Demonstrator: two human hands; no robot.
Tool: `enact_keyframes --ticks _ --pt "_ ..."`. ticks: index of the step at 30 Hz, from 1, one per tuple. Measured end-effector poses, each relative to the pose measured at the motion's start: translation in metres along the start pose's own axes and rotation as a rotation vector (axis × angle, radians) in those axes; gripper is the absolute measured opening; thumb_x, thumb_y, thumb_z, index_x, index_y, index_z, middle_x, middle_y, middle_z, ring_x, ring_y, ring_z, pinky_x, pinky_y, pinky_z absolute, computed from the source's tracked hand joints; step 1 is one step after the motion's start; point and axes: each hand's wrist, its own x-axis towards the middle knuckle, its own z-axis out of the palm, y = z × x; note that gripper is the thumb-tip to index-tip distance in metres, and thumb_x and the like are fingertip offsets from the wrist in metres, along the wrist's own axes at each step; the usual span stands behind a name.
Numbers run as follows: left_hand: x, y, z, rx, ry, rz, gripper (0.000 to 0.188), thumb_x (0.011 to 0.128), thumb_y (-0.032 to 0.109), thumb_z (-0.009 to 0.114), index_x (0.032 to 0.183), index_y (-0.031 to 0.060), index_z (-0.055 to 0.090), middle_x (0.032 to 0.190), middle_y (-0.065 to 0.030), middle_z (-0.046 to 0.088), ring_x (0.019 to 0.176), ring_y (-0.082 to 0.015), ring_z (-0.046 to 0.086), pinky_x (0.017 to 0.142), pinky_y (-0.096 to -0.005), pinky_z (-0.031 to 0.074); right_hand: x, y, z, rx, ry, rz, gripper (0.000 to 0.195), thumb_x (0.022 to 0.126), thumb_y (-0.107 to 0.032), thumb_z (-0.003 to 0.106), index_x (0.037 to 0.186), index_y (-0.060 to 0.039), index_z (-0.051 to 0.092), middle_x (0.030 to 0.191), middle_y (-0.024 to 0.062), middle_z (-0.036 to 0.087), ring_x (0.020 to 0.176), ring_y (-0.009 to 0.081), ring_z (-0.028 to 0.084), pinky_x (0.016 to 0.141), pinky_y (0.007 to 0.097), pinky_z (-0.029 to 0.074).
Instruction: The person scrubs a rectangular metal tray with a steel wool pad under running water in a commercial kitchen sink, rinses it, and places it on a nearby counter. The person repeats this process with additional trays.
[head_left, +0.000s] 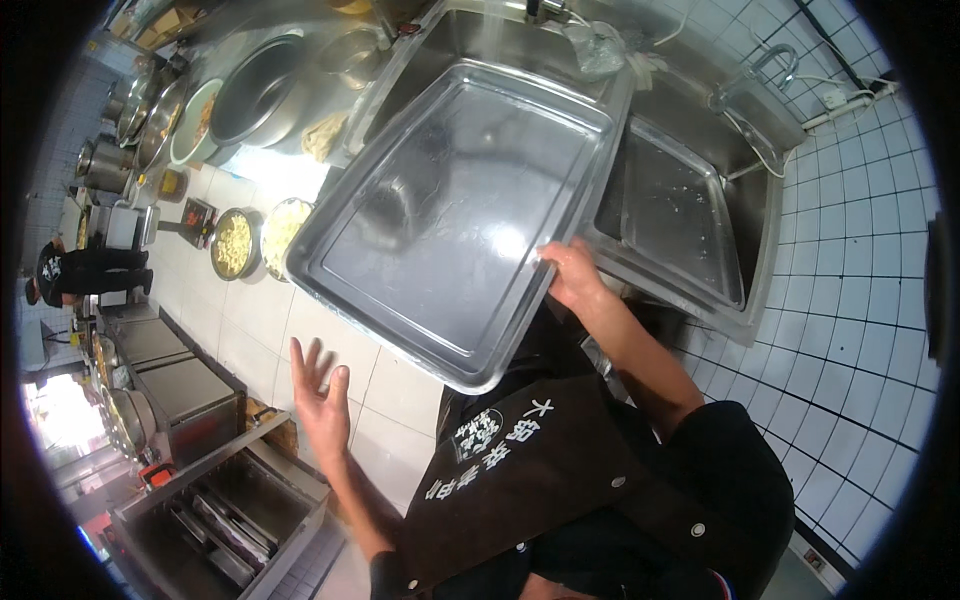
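Observation:
My right hand (574, 276) grips the long rim of a rectangular stainless-steel tray (457, 202), thumb over the edge. The tray is wet and shiny. It is held tilted above the front of a steel sink (420, 79), partly over it and partly over the floor. My left hand (322, 401) is raised to the left of the tray's lower corner, fingers spread, touching nothing. Water runs from a tap at the top into the sink. In the second basin on the right lies another metal tray (679, 214), with drops or small bits on it.
Left of the sink, a counter holds a large metal basin (259, 94), a green bowl (196, 124) and a crumpled cloth (322, 136). Food-filled bowls (232, 244) stand on the tiled floor. A co-worker (82, 271) stands far left. Lower left is an open metal tank (225, 517).

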Motion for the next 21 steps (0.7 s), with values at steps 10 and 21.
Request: enact_keyframes --ticks 10,21 --pt "0.001 -0.086 0.042 -0.767 0.123 -0.419 0.048 0.096 0.018 0.065 0.130 -0.0095 0.046 0.109 -0.0169 0.060 0.094 -0.0247 0.063 0.085 -0.0370 0.052 -0.011 0.044 0.048 -0.013 -0.276 0.010 0.033 0.083 0.000 0.060 0.116 -0.0039 0.059 0.106 0.0042 0.063 0.095 0.0169 0.062 0.086 0.0350 0.052" --pt "0.030 -0.084 0.061 -0.663 0.380 -0.579 0.024 0.087 0.002 0.062 0.109 -0.0077 0.060 0.093 -0.0137 0.065 0.084 -0.0255 0.065 0.076 -0.0406 0.054 0.100 -0.081 0.050 -0.442 -0.143 0.184 0.037 0.098 -0.024 0.063 0.127 -0.0010 0.057 0.111 0.0060 0.065 0.096 0.0144 0.063 0.082 0.0318 0.055"
